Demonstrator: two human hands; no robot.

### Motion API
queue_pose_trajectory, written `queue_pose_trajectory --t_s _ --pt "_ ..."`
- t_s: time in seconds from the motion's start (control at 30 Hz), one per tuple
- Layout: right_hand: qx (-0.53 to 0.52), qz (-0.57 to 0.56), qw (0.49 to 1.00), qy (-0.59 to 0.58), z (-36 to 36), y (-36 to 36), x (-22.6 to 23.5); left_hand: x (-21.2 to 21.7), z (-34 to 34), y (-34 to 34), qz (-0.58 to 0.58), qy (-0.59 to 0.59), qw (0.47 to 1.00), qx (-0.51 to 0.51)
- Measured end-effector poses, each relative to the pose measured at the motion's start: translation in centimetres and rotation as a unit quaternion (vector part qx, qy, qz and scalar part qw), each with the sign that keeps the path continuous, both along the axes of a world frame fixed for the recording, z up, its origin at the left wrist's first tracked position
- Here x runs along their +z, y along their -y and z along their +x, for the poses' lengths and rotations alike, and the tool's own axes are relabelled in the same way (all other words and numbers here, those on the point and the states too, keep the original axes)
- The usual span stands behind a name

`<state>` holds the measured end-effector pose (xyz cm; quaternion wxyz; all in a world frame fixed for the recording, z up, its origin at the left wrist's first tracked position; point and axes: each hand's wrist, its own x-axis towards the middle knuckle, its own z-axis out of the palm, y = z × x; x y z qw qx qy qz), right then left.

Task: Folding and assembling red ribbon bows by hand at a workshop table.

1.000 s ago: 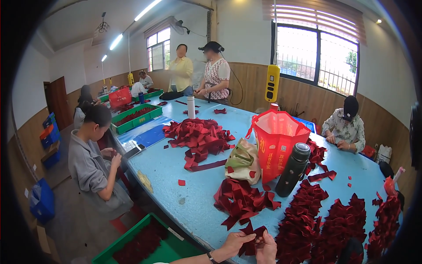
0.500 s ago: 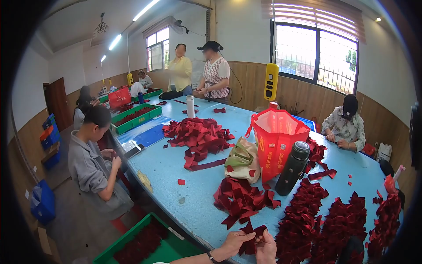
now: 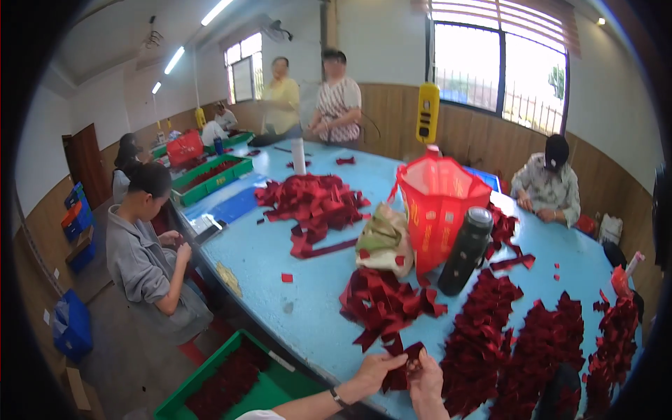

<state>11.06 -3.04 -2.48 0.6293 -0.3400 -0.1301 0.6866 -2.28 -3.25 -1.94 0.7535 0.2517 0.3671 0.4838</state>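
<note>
Low in the view, over the near edge of the blue table [image 3: 316,294], my two hands meet around a dark red ribbon piece [image 3: 396,379]. My left hand [image 3: 376,371] pinches it from the left with closed fingers. Closed on its right side is my right hand [image 3: 425,381], its fingertips partly hidden by the fabric. Just beyond lies a loose heap of dark red ribbon [image 3: 381,308]. To the right of my hands runs a long row of folded red ribbon pieces [image 3: 479,343], with another row [image 3: 542,350] beside it.
A green crate [image 3: 280,392] with red pieces sits left of my forearm. Ahead stand a dark thermos [image 3: 465,252], a red bag [image 3: 437,203] and a cream-green cloth bag [image 3: 383,241]. A co-worker in grey [image 3: 150,259] sits left; another person [image 3: 549,185] works at right.
The view has tilted slightly, so the room sits a little higher in it. My hands stay together on the ribbon piece, with the right hand now more upright.
</note>
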Motion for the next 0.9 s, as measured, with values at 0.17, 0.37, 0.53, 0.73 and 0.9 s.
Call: queue_pose_trajectory --t_s 0.17,0.37,0.53,0.73,0.9 --pt "-0.014 0.047 0.997 0.054 -0.5 0.2 2.6 3.6 -2.2 -0.5 0.16 -0.152 0.975 -0.036" --pt "-0.052 0.078 0.982 0.161 2.2 0.2 3.5 4.3 -2.8 -1.7 0.053 -0.103 0.993 -0.015" --pt "-0.07 0.119 0.959 0.249 1.5 -0.1 6.0 4.8 -3.1 -0.8 0.074 -0.144 0.987 -0.018" --pt "0.087 0.128 0.928 0.338 1.1 2.1 5.1 5.6 -3.0 2.0 0.038 -0.238 0.963 -0.116" --pt "-0.027 0.205 0.885 0.418 1.6 3.0 2.6 3.9 -2.3 3.0 0.086 -0.164 0.98 -0.07"
